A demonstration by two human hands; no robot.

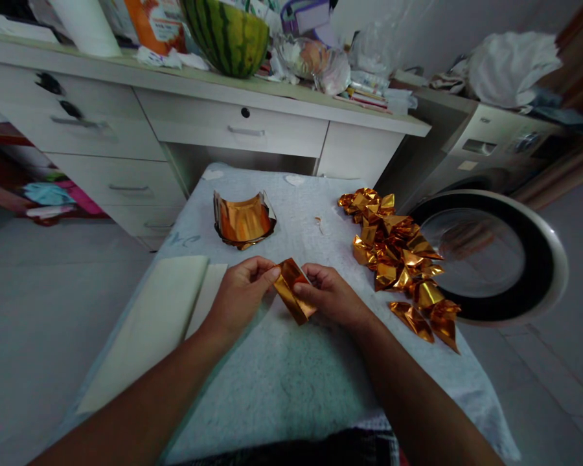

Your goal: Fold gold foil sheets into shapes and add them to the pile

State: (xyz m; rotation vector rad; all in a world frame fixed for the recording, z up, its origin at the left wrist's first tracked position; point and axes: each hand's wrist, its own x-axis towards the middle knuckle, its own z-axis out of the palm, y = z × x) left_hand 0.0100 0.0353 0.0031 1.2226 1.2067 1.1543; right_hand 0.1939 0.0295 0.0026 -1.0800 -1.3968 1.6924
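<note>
Between my two hands is a sheet of gold foil paper (291, 294), folded into a narrow strip and tilted over the cloth. My left hand (243, 288) pinches its upper left edge between thumb and forefinger. At the strip's right side, my right hand (328, 291) grips it, with the thumb on top and the fingers partly hidden behind. Beyond my left hand lies a curved stack of gold foil sheets (245, 220). To the right is a heap of folded gold foil pieces (393, 243), shaped like small ingots.
A pale blue cloth (291, 388) covers the table. Folded cream paper (146, 323) lies at its left. Behind stands a white drawer desk (238, 126) bearing a cut watermelon (228, 39). The round door of a washing machine (490, 255) hangs open near the table's right edge.
</note>
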